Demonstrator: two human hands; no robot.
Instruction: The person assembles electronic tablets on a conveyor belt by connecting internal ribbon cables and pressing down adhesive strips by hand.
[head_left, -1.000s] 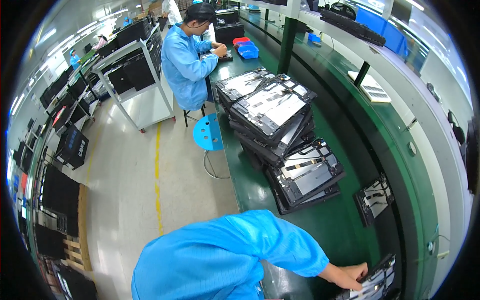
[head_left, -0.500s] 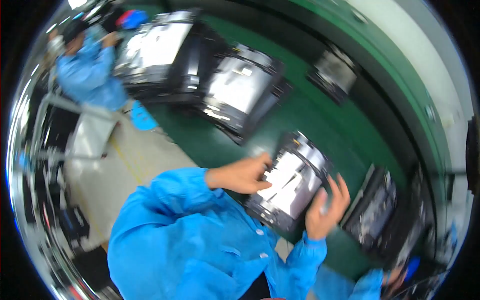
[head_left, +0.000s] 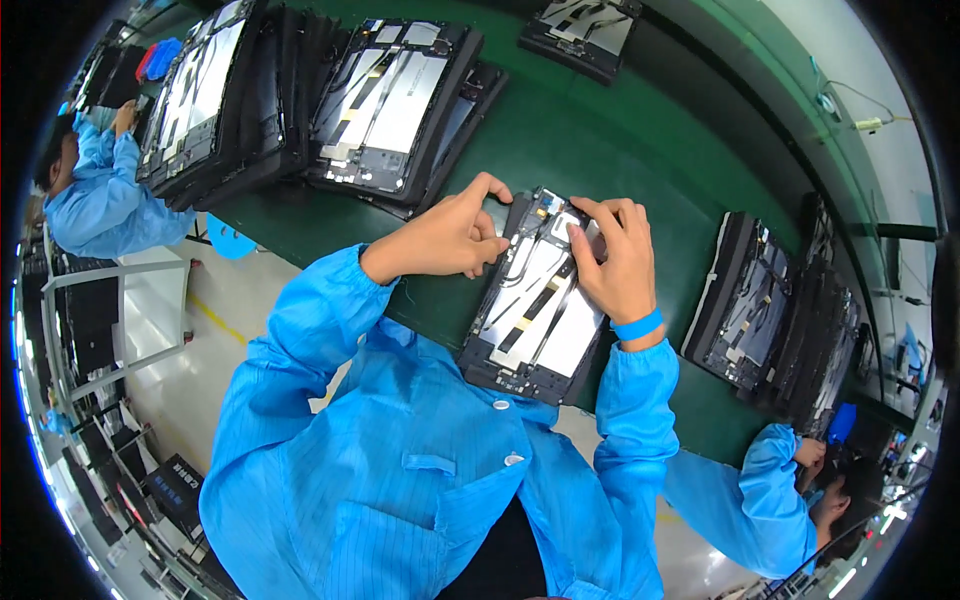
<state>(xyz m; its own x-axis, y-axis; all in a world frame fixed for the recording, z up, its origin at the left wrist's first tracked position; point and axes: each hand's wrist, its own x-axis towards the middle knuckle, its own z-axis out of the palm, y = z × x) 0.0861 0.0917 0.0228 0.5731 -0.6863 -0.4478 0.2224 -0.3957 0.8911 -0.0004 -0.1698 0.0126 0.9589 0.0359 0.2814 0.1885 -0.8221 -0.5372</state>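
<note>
An opened tablet (head_left: 540,310) lies tilted on the green bench in front of me, its back off and its pale battery, dark ribbon cables and small boards bare. My left hand (head_left: 450,235) is at its upper left edge, with the index finger and thumb bent against the side and the other fingers curled. Over the upper right part of the tablet is my right hand (head_left: 622,265), thumb on the inside and fingertips at the top edge. The palm hides that right edge. A blue band circles my right wrist.
Stacks of opened tablets (head_left: 385,105) stand at the far left of the green bench (head_left: 590,130). One more tablet (head_left: 580,35) lies at the back, and a row of leaning tablets (head_left: 745,300) is on the right. Co-workers in blue sit at left (head_left: 110,190) and lower right (head_left: 765,500).
The view has shifted and sharpened. My right hand has moved from beside the tablet's right edge onto its upper right part. My left hand has moved up along its left edge.
</note>
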